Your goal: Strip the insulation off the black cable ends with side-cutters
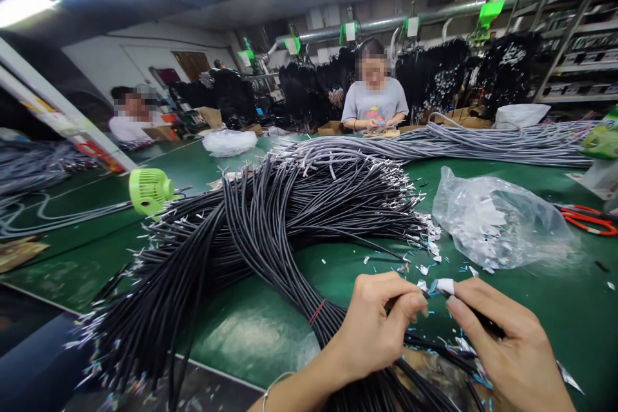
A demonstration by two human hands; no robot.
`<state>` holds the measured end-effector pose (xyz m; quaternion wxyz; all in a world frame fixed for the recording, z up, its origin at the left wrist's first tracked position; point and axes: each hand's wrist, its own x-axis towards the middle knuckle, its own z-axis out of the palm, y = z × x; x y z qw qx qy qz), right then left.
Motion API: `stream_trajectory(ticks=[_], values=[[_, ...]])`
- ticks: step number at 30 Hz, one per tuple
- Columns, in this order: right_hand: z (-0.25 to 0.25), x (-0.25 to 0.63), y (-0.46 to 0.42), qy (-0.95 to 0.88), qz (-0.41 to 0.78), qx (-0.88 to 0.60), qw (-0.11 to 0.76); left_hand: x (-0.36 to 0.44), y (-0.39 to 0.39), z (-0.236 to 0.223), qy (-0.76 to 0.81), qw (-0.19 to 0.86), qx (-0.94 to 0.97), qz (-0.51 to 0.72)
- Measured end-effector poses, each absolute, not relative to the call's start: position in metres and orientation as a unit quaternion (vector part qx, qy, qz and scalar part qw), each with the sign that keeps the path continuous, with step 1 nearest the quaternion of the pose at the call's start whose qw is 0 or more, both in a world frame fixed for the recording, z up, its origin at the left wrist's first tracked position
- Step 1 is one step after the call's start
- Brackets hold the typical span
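Note:
At the lower right, my left hand [381,318] is closed in a pinch at the end of a black cable, with foil bits and thin blue wires [433,288] at its fingertips. Facing it, my right hand [506,335] pinches a black cable, whose dark length shows between thumb and fingers. A white wrap [445,286] covers the tip of its index finger. Below my hands, a bundle of black cables [318,309] with a red tie curves toward the front edge. My fingers partly hide where the wires meet the cable.
A large heap of black cables [270,212] covers the green table's middle. Grey cables [492,141] lie behind it. To the right are a clear plastic bag [502,225] with scraps and red-handled scissors [586,219]. A green fan [150,192] stands left. A co-worker [374,100] sits opposite.

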<state>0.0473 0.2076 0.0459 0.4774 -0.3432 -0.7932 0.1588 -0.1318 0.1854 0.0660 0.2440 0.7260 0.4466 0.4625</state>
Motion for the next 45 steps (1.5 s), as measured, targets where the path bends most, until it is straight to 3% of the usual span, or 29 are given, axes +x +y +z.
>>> stream_trajectory(ticks=[2, 12, 23, 30, 34, 39, 45], values=[[0.045, 0.049, 0.209, -0.788, 0.158, -0.356, 0.477, -0.132, 0.185, 0.068, 0.455, 0.269, 0.717, 0.454], [0.050, 0.046, 0.206, -0.744, 0.277, -0.410, 0.450, -0.122, 0.184, 0.056, 0.431, 0.192, 0.731, 0.493], [0.044, 0.046, 0.206, -0.745, 0.280, -0.398, 0.457, -0.124, 0.186, 0.054, 0.425, 0.181, 0.742, 0.486], [0.040, 0.047, 0.210, -0.705, 0.485, -0.322, 0.405, -0.130, 0.195, 0.053, 0.369, 0.211, 0.775, 0.467], [0.036, 0.045, 0.213, -0.700, 0.395, -0.410, 0.431, -0.122, 0.194, 0.048, 0.424, 0.176, 0.734, 0.499], [0.032, 0.043, 0.215, -0.666, 0.427, -0.429, 0.437, -0.117, 0.192, 0.049, 0.478, 0.237, 0.707, 0.464], [0.036, 0.061, 0.218, -0.574, 0.204, -0.559, 0.563, -0.122, 0.189, 0.056, 0.504, 0.333, 0.669, 0.433]])
